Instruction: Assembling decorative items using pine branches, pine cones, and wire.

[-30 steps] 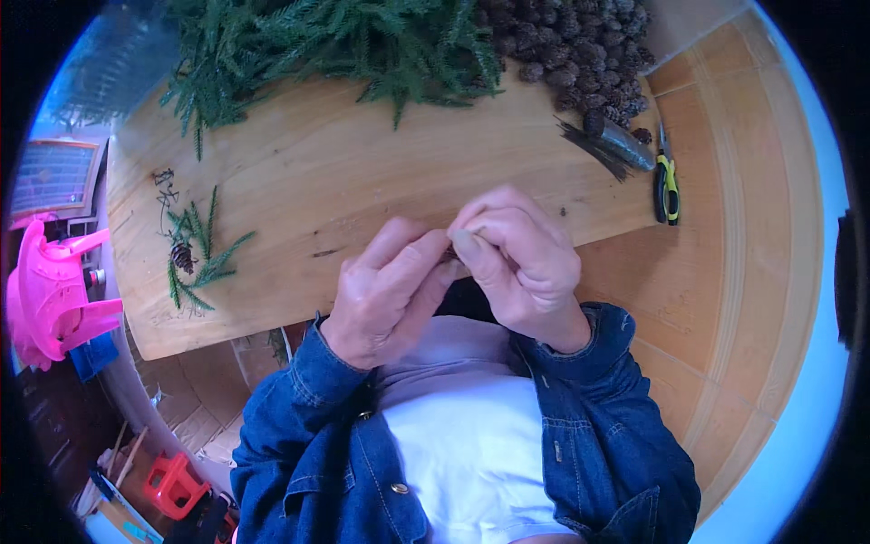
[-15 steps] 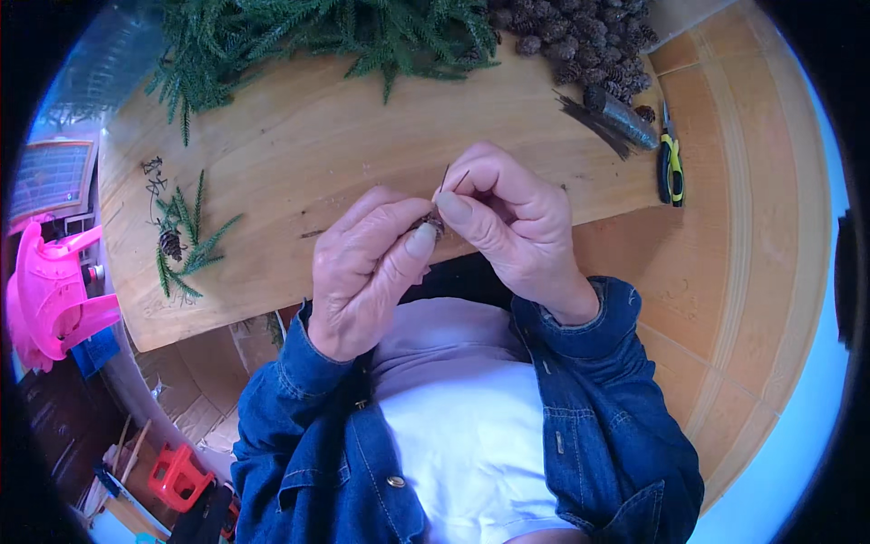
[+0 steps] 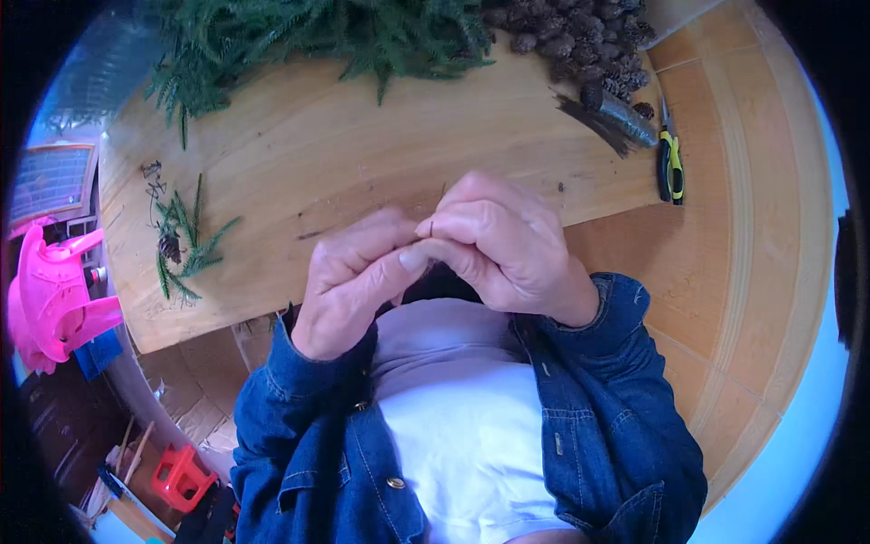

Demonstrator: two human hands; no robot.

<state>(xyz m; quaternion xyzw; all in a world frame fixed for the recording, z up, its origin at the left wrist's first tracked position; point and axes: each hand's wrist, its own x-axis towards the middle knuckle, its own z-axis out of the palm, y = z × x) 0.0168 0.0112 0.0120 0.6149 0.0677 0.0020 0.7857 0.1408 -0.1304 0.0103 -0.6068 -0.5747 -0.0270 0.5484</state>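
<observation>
Dark thin wire [image 3: 431, 229] is pinched between my right fingers [image 3: 480, 220], near the front edge of the worktop [image 3: 299, 136]; my left fingers [image 3: 367, 249] bend close beside, their hold I cannot tell.

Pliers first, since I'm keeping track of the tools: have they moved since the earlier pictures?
No. Judged against the table, the pliers lie at the same place along its right edge; the whole view has shifted slightly.

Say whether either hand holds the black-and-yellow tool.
No: the black-and-yellow tool lies at the right edge of the table, apart from the left hand and right hand.
</observation>
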